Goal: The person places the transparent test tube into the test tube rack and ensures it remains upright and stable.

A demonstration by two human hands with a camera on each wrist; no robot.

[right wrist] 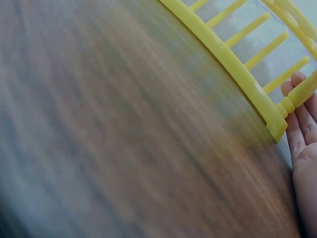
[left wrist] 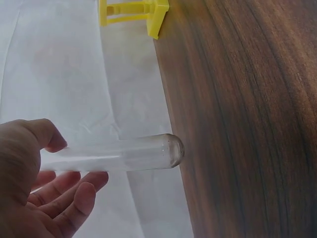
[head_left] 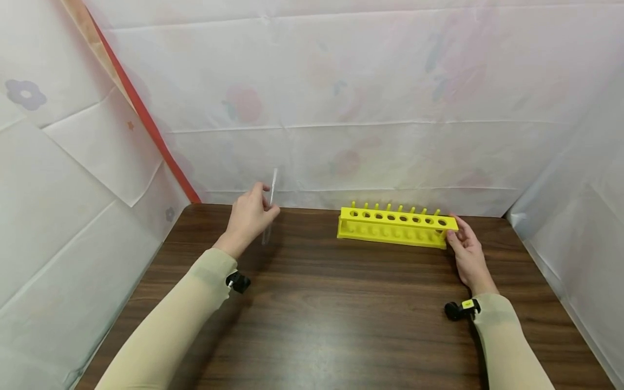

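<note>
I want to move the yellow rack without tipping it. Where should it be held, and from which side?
Probably by its two short ends, coming in from the sides. The yellow rack is long and narrow, so one end alone would let it swing. The right hand already touches its right end; the left hand holds a glass test tube, so the left end is free.

Right wrist view motion-blurred; rack [right wrist: 233, 64] cut off by edge.
</note>
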